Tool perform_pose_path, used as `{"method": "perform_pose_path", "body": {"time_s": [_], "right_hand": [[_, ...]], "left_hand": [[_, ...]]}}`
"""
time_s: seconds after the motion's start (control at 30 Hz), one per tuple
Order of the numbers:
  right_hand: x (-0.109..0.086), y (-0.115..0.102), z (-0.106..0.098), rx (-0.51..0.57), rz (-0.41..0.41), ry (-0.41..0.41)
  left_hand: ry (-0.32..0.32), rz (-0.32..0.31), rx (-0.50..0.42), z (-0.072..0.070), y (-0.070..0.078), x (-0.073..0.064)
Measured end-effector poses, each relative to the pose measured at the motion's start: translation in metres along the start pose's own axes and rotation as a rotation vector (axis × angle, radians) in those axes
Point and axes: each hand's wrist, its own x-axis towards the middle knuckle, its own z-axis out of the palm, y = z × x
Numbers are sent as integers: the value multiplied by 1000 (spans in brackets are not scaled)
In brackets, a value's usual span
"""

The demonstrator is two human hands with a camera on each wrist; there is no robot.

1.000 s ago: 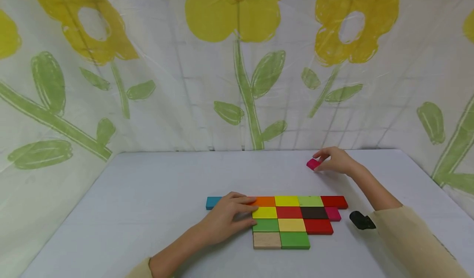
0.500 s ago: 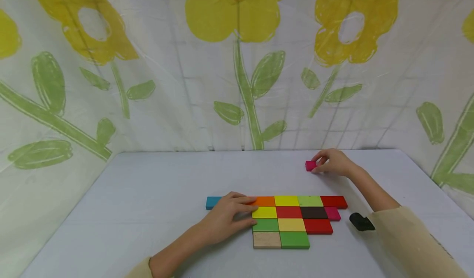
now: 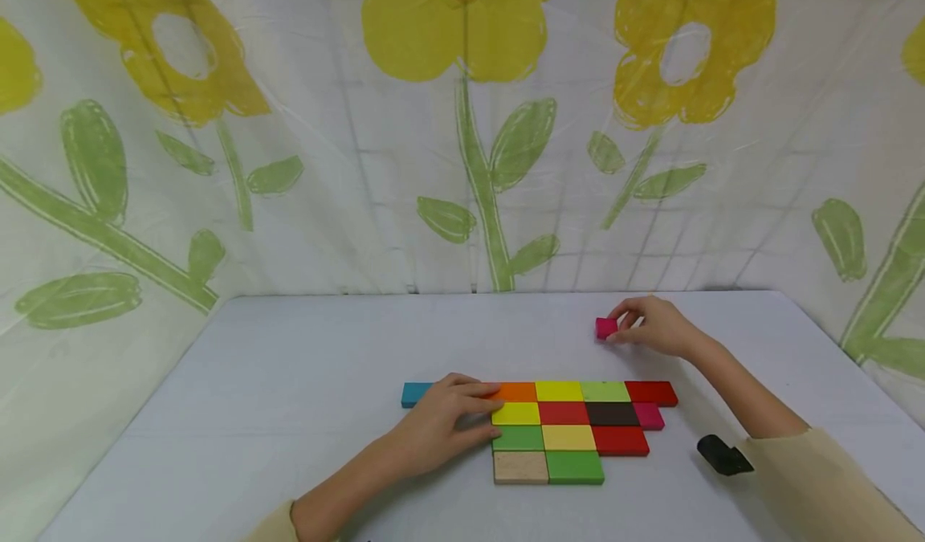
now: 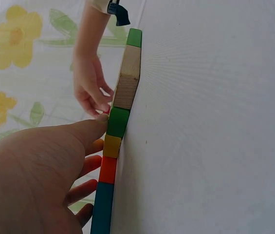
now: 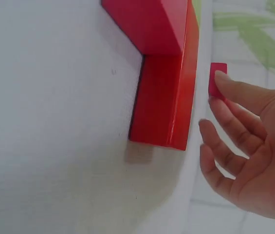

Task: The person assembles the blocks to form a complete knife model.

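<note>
Between thumb and fingertips my right hand (image 3: 656, 327) pinches a small pink block (image 3: 604, 328), near the back of the table. In the right wrist view the thumb lies on this block (image 5: 218, 80), with the other fingers loosely bent and apart. My left hand (image 3: 442, 427) rests on the left part of a flat layout of coloured blocks (image 3: 568, 438), fingers extended and spread. It covers part of the top row, between the blue block (image 3: 414, 395) and the orange block (image 3: 517, 393). In the left wrist view its thumb touches a green block (image 4: 118, 122).
The layout has four rows, each shorter towards me; a small pink block (image 3: 649, 416) ends the second. A red block (image 3: 653, 393) ends the top row. The white table (image 3: 289, 381) reaches back to a flower-printed curtain (image 3: 311, 205). A black device (image 3: 723, 454) sits at the right sleeve.
My right hand has moved slightly towards me with the pink block, which has turned from a slanted pose to a squarer one. The left hand and the layout have stayed put.
</note>
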Motion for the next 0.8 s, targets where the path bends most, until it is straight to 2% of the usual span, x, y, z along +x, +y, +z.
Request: {"method": "perform_pose_path", "body": {"time_s": [0.17, 0.37, 0.8], "right_hand": [[-14, -11, 3, -3, -35, 4], [-33, -20, 7, 16, -33, -6], [-75, -30, 14, 48, -72, 3]], "left_hand": [[1, -1, -4, -1, 1, 0], [1, 2, 0, -1, 1, 0], [2, 8, 1, 0, 1, 0]]}}
